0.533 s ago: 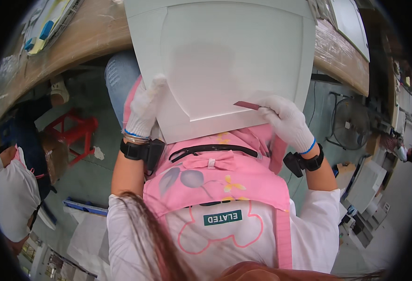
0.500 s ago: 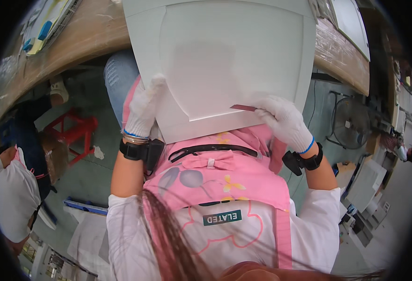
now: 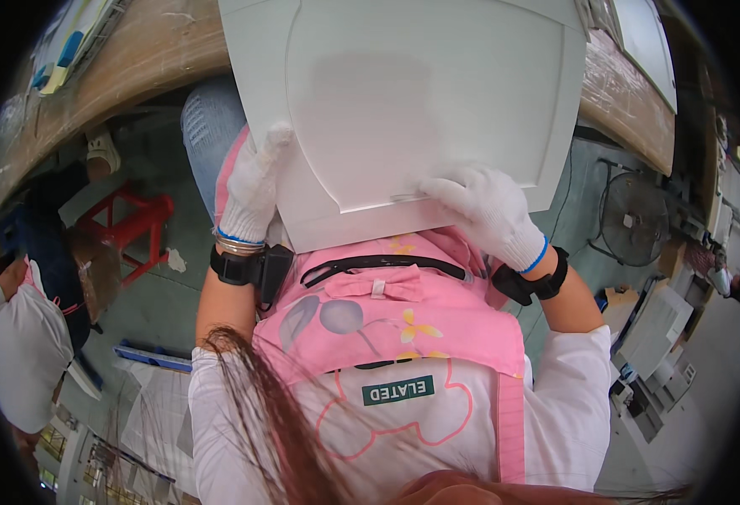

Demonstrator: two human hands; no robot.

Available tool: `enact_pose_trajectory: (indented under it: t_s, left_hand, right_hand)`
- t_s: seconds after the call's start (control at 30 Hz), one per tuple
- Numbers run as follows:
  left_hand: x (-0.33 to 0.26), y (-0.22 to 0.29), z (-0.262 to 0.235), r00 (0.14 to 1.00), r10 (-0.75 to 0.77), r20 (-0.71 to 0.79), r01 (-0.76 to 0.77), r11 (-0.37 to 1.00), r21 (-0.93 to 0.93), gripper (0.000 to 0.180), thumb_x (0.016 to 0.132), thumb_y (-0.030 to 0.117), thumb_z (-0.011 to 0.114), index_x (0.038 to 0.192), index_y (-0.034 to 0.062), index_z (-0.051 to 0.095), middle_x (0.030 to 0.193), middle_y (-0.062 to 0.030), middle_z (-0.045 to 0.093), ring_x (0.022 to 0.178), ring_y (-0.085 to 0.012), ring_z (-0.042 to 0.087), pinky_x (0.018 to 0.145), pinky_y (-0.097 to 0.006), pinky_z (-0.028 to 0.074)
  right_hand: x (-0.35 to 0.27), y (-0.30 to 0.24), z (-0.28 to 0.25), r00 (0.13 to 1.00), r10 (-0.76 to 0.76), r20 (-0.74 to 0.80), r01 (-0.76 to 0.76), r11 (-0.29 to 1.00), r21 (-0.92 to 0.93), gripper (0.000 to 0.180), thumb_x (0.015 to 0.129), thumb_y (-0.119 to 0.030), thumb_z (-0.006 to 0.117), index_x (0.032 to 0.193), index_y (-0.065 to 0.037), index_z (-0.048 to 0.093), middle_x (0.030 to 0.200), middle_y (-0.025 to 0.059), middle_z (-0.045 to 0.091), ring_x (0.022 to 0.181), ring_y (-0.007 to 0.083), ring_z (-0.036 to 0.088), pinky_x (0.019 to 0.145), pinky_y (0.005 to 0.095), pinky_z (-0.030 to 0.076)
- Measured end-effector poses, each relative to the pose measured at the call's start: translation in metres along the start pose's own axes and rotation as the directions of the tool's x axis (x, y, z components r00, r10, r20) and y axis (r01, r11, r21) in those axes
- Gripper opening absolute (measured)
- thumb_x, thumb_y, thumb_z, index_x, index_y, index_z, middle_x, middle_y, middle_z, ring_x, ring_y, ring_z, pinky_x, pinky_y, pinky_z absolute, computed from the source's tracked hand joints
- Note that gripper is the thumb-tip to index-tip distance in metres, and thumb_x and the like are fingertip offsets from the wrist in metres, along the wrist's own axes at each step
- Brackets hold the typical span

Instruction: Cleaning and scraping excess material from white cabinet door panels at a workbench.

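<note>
A white panel (image 3: 488,109) with a raised frame and a recessed middle, like a cabinet door, leans over my lap and against the bench. At its left edge, my left hand (image 3: 252,181) in a white knit glove grips the frame, thumb on top and the other fingers hidden beneath. My right hand (image 3: 483,206), gloved too, lies on the lower frame and is closed on a thin flat strip (image 3: 404,198). Only the strip's greyish tip shows past the fingers, touching the inner lower edge of the frame.
A wooden bench (image 3: 164,42) wrapped in clear film runs across the far side. To the left are a red stool (image 3: 130,223) and a seated person (image 3: 29,353). A black floor fan (image 3: 635,219) stands at right, near boxes and stacked boards (image 3: 656,324).
My right hand has moved left along the lower frame with the strip, which showed a dark red face before and looks grey now. The left hand keeps its hold on the panel.
</note>
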State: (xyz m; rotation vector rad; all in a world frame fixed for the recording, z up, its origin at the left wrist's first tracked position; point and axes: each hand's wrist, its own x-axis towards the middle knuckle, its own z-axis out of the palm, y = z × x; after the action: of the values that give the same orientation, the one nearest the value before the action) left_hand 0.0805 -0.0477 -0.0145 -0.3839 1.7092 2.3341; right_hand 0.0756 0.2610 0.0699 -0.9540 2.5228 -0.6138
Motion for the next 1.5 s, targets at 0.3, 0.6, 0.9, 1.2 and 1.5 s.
enact_pose_trajectory:
  t_s: [0.3,0.6,0.9,1.2,1.5]
  left_hand:
    - [0.003,0.000,0.000,1.000,-0.024,-0.005,0.024,0.999,-0.032,0.059,0.099,0.041,0.060,0.138,-0.0018,0.049,0.127,-0.0060,0.058,0.113,-0.0127,0.054,0.097,-0.027,0.044]
    - [0.002,-0.004,-0.006,0.991,-0.105,-0.081,0.100,0.993,-0.059,0.046,0.104,0.029,0.046,0.137,-0.0040,0.048,0.134,-0.0134,0.057,0.121,-0.0221,0.056,0.104,-0.035,0.044]
    - [0.003,-0.002,0.000,0.988,-0.148,-0.033,0.139,0.971,-0.194,0.052,0.105,0.037,0.044,0.137,-0.0040,0.045,0.133,-0.0156,0.056,0.120,-0.0249,0.055,0.103,-0.036,0.045]
    - [0.004,0.005,0.013,0.985,-0.173,0.019,0.173,0.962,-0.213,0.056,0.106,0.039,0.041,0.142,-0.0041,0.039,0.137,-0.0167,0.052,0.122,-0.0270,0.054,0.105,-0.037,0.045]
    - [0.003,0.017,0.023,0.994,-0.109,-0.012,0.109,0.994,-0.001,0.060,0.106,0.043,0.039,0.143,-0.0046,0.038,0.137,-0.0145,0.053,0.123,-0.0257,0.054,0.105,-0.036,0.044]
  right_hand:
    - [-0.004,0.003,0.007,0.998,-0.027,-0.053,0.023,0.998,-0.064,0.033,0.073,-0.009,0.065,0.105,-0.014,0.067,0.088,0.0074,0.065,0.079,0.0316,0.062,0.067,0.0424,0.049]
    - [0.015,-0.034,0.008,0.906,0.402,0.132,-0.381,0.640,0.667,0.016,0.093,-0.014,0.058,0.101,-0.003,0.067,0.092,0.0072,0.067,0.086,0.0173,0.063,0.079,0.0299,0.050]
    - [0.038,-0.026,0.014,0.931,0.315,0.186,-0.344,0.581,0.738,0.028,0.094,-0.024,0.057,0.110,-0.002,0.067,0.103,0.0066,0.070,0.102,0.0149,0.061,0.091,0.0304,0.048]
    - [-0.155,0.117,-0.035,0.238,0.847,-0.475,0.232,0.425,0.875,0.019,0.103,-0.014,0.048,0.109,0.000,0.058,0.088,0.0071,0.064,0.072,0.0123,0.060,0.064,0.0239,0.050]
    - [-0.130,0.106,-0.006,0.353,0.893,-0.279,0.107,0.257,0.960,0.019,0.100,-0.016,0.053,0.107,0.001,0.060,0.096,0.0035,0.064,0.086,0.0122,0.061,0.079,0.0269,0.050]
